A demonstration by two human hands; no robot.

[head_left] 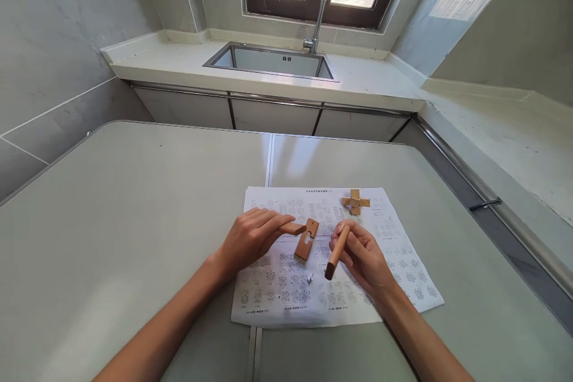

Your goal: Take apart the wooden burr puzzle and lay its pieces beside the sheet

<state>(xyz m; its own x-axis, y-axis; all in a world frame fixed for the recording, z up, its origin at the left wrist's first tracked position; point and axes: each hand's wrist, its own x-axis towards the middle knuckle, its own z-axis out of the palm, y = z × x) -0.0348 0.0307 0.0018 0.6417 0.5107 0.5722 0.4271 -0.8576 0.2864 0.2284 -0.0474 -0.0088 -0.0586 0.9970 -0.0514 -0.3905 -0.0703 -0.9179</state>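
My left hand [258,230] is closed around a flat brown wooden puzzle piece [292,228], its end sticking out to the right past the fingers. Between the two hands a notched wooden puzzle piece [304,246] with a cut-out lies on the printed sheet [286,310]. In my right hand [360,249] another wooden puzzle piece [338,252] is pinched between thumb and fingers, tilted with its dark end toward me. Further back on the sheet rests a lighter cross-shaped wooden puzzle [355,202]. The sheet carries rows of small diagrams; their text is too small to read.
The sheet lies on a pale table [134,209] with a seam [269,161] down its middle. Beyond the table's far edge runs a white counter [170,65] with a sink [273,59] and a curved faucet [320,6] below a window. Another ledge [505,131] borders the right side.
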